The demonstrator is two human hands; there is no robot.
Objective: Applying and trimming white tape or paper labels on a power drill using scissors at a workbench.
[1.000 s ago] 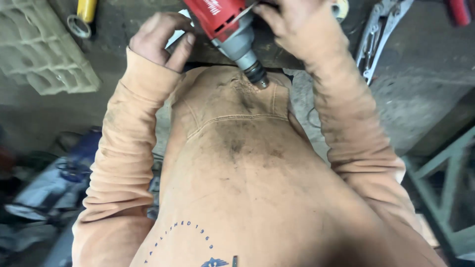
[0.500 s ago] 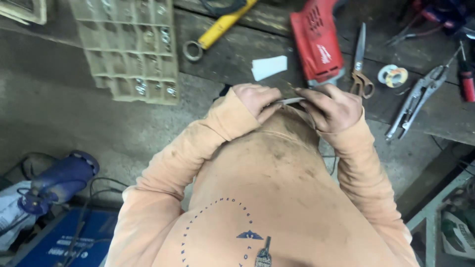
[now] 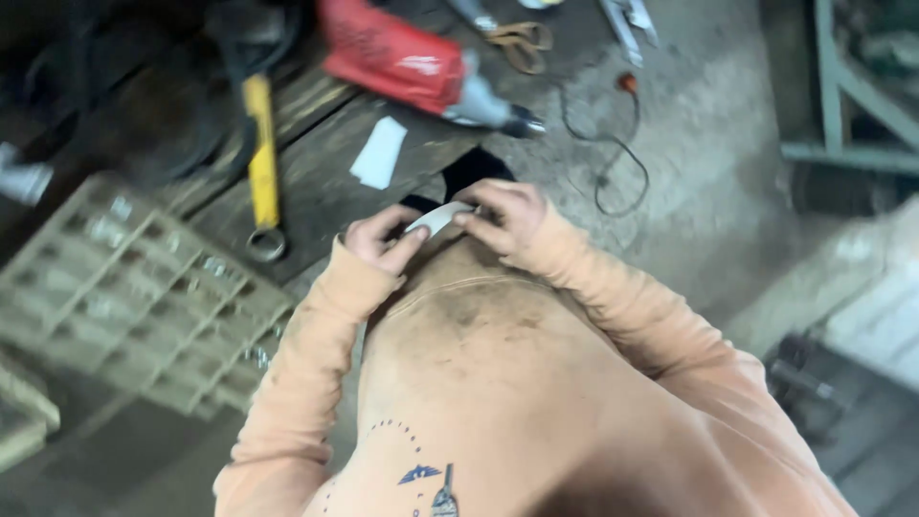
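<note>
My left hand point(image 3: 381, 238) and my right hand point(image 3: 505, 213) meet close to my chest, both pinching a small pale flat strip point(image 3: 433, 218) between fingertips. The strip is partly hidden by my fingers. I wear a stained peach sweatshirt point(image 3: 479, 383). A red power drill point(image 3: 407, 62) lies on the dark wooden bench point(image 3: 316, 201) just beyond my hands, its chuck pointing right.
A yellow-handled wrench point(image 3: 260, 163) and a white scrap point(image 3: 379, 152) lie on the bench. A beige compartment tray point(image 3: 134, 287) with small parts sits at left. Scissors point(image 3: 517, 40), pliers point(image 3: 627, 19) and a thin cable point(image 3: 613, 144) lie farther off. A green metal frame point(image 3: 842, 115) stands right.
A second ago my right hand held the drill near my chest. The drill now lies on the bench, and both hands have come together on the pale strip. The view has swung around.
</note>
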